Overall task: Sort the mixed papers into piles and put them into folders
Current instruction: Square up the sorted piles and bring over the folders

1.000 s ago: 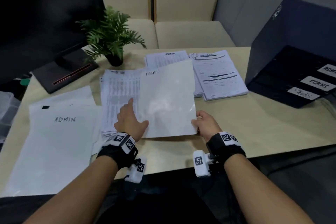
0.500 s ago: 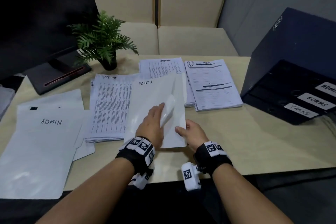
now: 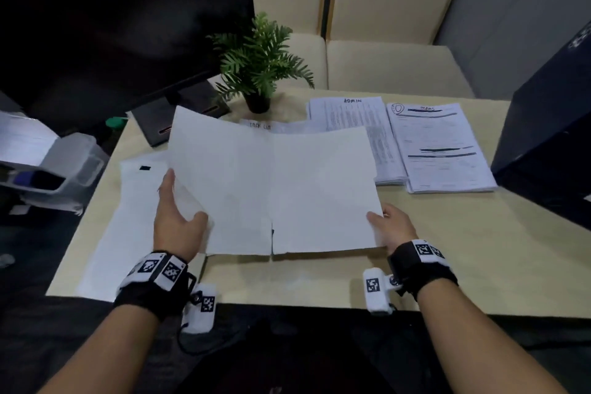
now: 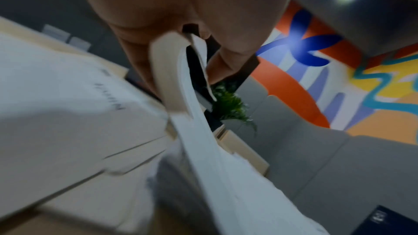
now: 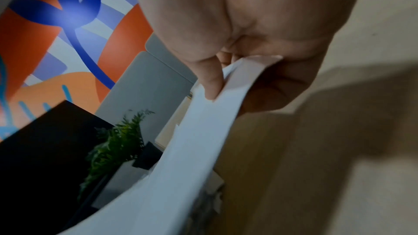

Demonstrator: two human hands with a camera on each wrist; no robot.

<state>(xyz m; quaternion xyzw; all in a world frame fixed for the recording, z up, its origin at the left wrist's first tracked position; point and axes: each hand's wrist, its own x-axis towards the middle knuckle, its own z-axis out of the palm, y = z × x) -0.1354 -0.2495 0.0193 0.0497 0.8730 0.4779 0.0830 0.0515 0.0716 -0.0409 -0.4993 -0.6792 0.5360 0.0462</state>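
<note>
Head view, left hand (image 3: pixel 179 217): thumb lies on top of the left flap with fingers beneath. The left wrist view shows the flap's edge clamped between them.
Right hand (image 3: pixel 395 229): pinches the lower right corner of the right flap, thumb above and fingers curled under. The right wrist view agrees.
Folder (image 3: pixel 287 189): white, spread open at frame centre and held by both hands. The spine runs straight away from the person. The left flap is tilted up and the right flap lies lower. The inside is blank and no label is in sight.
Task-list pile (image 3: pixel 265 127): just past the folder's far edge and mostly covered by it.
Admin pile (image 3: pixel 348 125): upper right of the folder, its near part tucked behind the right flap.
Form pile (image 3: pixel 438 144): just right of the admin pile, overlapping its edge and fully exposed.
Key relation: the exposed piles lie up and right of the folder, their long axes roughly parallel to the spine. The right hand is the nearer one. Judgement: it would fetch while the left keeps the flap up. Which pile belongs here cannot be told.
Second folder (image 3: pixel 128 227): flat on the table (image 3: pixel 479 249), lower left, under the left hand.
Outer ring: plant (image 3: pixel 259 64) top centre, dark file box (image 3: pixel 543 125) at the right edge.
</note>
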